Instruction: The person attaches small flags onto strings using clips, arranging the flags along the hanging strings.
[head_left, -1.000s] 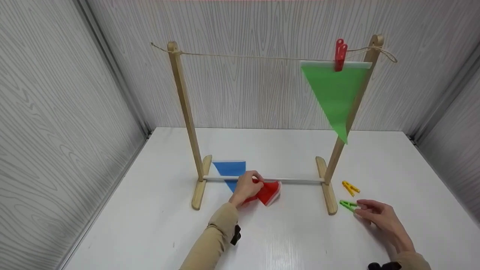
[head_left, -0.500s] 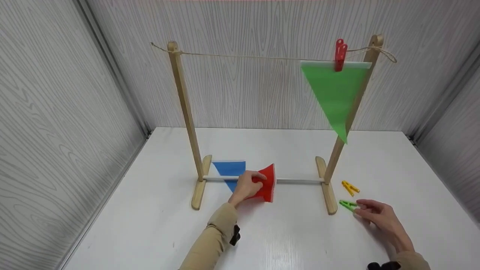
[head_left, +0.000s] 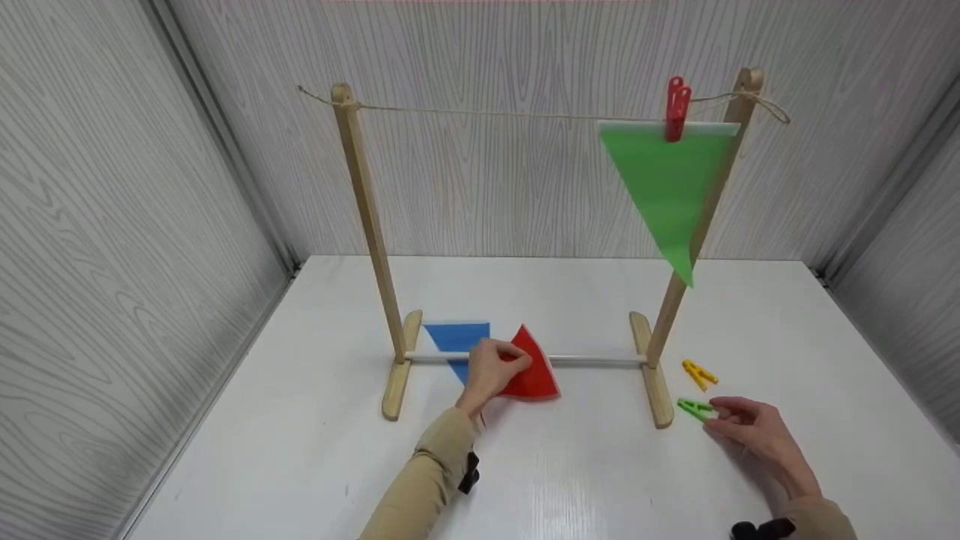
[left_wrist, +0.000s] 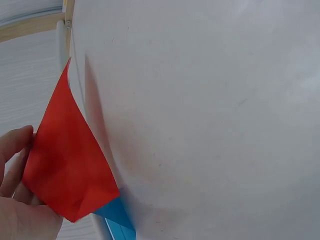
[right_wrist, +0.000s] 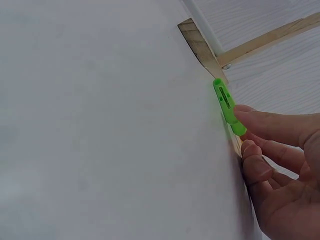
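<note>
Just left of the middle of the head view, my left hand (head_left: 491,367) pinches a red pennant (head_left: 534,375) between thumb and fingers, its white-edged side toward the right. The left wrist view has this pennant (left_wrist: 70,160) bent and raised off the table. Partly hidden behind that hand lies a blue pennant (head_left: 457,337). On the right, my right hand (head_left: 754,431) holds a green clothespin (head_left: 694,409) by its handle ends, close over the table; the thumb lies on the clothespin (right_wrist: 225,102) in the right wrist view. A yellow clothespin (head_left: 700,373) lies just beyond it.
A wooden stand with a left post (head_left: 367,225) and a right post (head_left: 709,217) carries a string (head_left: 480,112). From the string hangs a green pennant (head_left: 667,180) under a red clothespin (head_left: 676,112). A white rod (head_left: 596,358) joins the posts low down.
The red pennant, folded over earlier, has turned and spread out in my left hand, its white edge swinging round to the right. My right hand and the green clothespin have stayed almost still.
</note>
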